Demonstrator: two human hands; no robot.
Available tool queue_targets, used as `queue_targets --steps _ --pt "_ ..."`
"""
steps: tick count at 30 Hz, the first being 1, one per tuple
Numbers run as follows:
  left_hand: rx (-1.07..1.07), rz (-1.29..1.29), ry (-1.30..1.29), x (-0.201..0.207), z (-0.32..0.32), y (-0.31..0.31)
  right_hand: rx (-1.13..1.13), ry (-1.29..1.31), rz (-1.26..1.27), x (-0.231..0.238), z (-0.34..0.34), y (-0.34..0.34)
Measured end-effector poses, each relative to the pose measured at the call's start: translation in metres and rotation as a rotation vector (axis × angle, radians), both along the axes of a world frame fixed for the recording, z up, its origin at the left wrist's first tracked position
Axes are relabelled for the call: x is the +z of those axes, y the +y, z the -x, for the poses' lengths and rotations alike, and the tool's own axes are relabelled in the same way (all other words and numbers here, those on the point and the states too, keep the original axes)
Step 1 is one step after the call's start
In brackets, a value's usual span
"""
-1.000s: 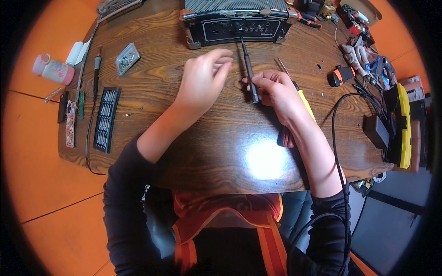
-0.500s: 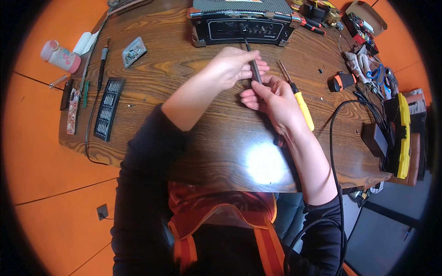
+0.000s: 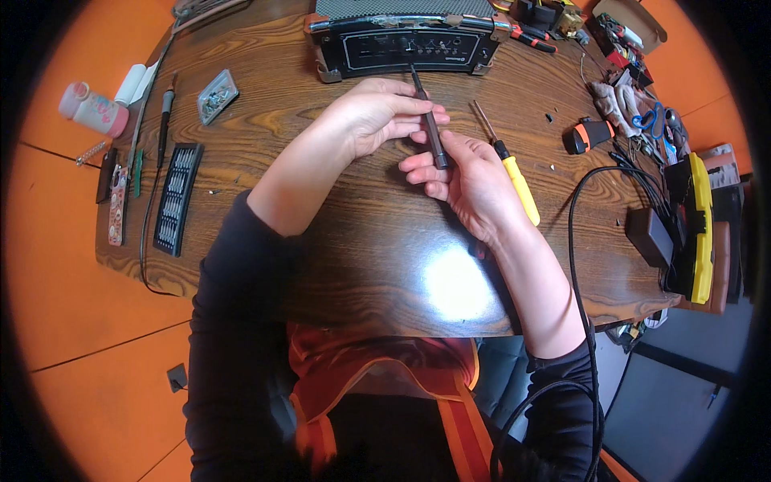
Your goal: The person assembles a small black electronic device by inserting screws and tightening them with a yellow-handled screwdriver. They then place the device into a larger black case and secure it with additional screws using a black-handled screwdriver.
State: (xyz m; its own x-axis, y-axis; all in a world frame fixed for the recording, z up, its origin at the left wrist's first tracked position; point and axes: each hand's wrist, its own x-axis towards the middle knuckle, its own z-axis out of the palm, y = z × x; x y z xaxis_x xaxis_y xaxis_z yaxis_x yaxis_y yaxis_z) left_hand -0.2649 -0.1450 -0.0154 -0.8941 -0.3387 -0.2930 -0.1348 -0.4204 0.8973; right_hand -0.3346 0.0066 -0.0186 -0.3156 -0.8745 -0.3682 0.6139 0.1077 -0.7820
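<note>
Both hands hold a slim dark precision screwdriver [image 3: 431, 128] over the wooden table [image 3: 321, 209]. My left hand [image 3: 377, 112] pinches its upper shaft, and my right hand [image 3: 470, 181] grips its lower end. The tool's tip points toward a black amplifier-like box [image 3: 401, 44] with knobs at the table's far edge. A yellow-handled screwdriver [image 3: 514, 181] lies on the table just right of my right hand.
A black bit tray [image 3: 175, 197], a small clear parts box [image 3: 215, 95] and a pink bottle [image 3: 92, 108] lie at the left. An orange-black tool [image 3: 586, 135], a black cable [image 3: 574, 241], a black adapter [image 3: 649, 234] and a yellow-black case [image 3: 697, 225] crowd the right side.
Both hands have kept hold of the dark screwdriver. My left hand has closed further around its upper shaft, and the view has shifted slightly.
</note>
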Motion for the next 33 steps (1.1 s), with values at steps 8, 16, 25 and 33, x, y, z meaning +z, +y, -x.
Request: queue_targets --steps 8,16,25,33 --pt "0.066 -0.028 0.000 0.003 0.001 0.005 -0.065 -0.097 0.060 -0.006 0.002 0.000" --pt "0.179 0.334 -0.166 -0.002 0.001 0.009 0.046 0.374 -0.082 0.003 -0.003 0.002" --pt "0.048 0.165 -0.084 0.002 0.000 0.009 0.073 0.153 -0.019 0.003 -0.003 0.003" --pt "-0.027 -0.008 -0.061 0.005 -0.003 0.007 -0.017 -0.054 0.015 0.005 -0.007 0.002"
